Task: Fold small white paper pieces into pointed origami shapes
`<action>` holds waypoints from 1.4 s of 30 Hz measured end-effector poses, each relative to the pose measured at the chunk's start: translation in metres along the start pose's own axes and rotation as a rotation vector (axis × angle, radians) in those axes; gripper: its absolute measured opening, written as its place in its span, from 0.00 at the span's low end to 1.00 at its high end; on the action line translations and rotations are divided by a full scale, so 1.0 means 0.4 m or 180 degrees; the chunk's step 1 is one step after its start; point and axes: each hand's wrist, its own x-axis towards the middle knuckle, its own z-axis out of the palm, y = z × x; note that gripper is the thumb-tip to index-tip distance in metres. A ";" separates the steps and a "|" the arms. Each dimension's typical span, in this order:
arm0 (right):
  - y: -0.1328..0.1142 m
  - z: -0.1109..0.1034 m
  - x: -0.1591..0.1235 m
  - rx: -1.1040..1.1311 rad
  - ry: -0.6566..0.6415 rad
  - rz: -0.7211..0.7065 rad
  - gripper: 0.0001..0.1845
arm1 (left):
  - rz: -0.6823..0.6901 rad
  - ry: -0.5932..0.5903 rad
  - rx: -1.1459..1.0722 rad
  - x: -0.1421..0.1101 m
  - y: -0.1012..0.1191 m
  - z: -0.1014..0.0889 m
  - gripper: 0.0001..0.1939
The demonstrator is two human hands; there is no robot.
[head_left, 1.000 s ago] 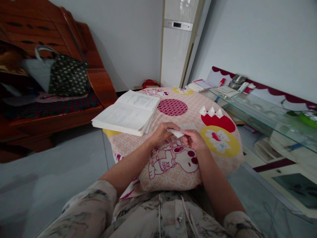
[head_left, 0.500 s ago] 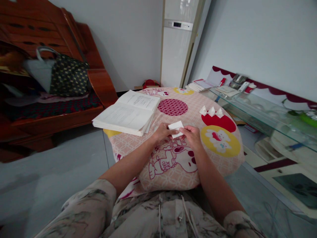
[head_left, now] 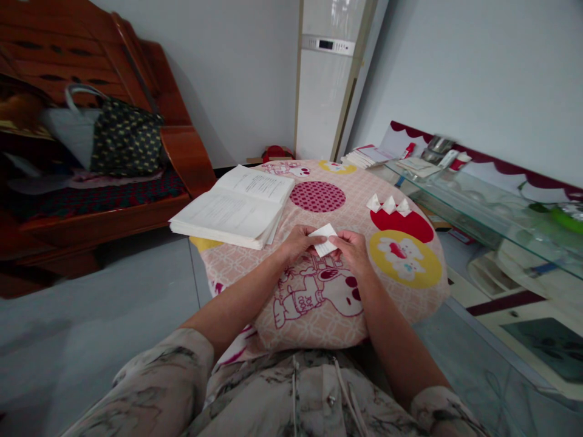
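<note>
A small folded piece of white paper (head_left: 326, 232) is held between my two hands, just above the patterned tablecloth. My left hand (head_left: 298, 241) pinches its left side, thumb on top. On its right side, my right hand (head_left: 351, 246) grips it with the thumb pressed on the face; the fingers beneath are mostly hidden. Faint print shows on the lower part of the paper. Three small folded paper shapes (head_left: 389, 205) stand in a row to the right, on a red patch of the cloth. An open book (head_left: 237, 203) with thick pages lies at the left.
The round table (head_left: 319, 328) has a pink cloth with cartoon figures. A glass-topped cabinet (head_left: 492, 221) stands close on the right, with a stack of booklets (head_left: 367, 156) near its far end. A wooden bench (head_left: 177, 152) with bags (head_left: 127, 136) is at the left.
The folded paper has turned in my hands, from a rectangle lying slantwise to a diamond with one corner pointing away. Both hands stay in nearly the same place.
</note>
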 end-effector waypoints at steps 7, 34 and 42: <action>0.012 0.003 0.002 -0.0160 0.0002 -0.0137 0.15 | -0.0101 0.0060 0.0041 0.000 -0.007 0.006 0.11; -0.013 0.002 -0.014 -0.1978 0.0169 -0.2329 0.14 | -0.0609 0.0184 -0.0549 0.002 0.015 0.002 0.03; 0.010 -0.005 -0.008 -0.2585 0.0194 -0.2936 0.15 | -0.0681 0.0454 -0.0730 0.012 0.022 0.005 0.08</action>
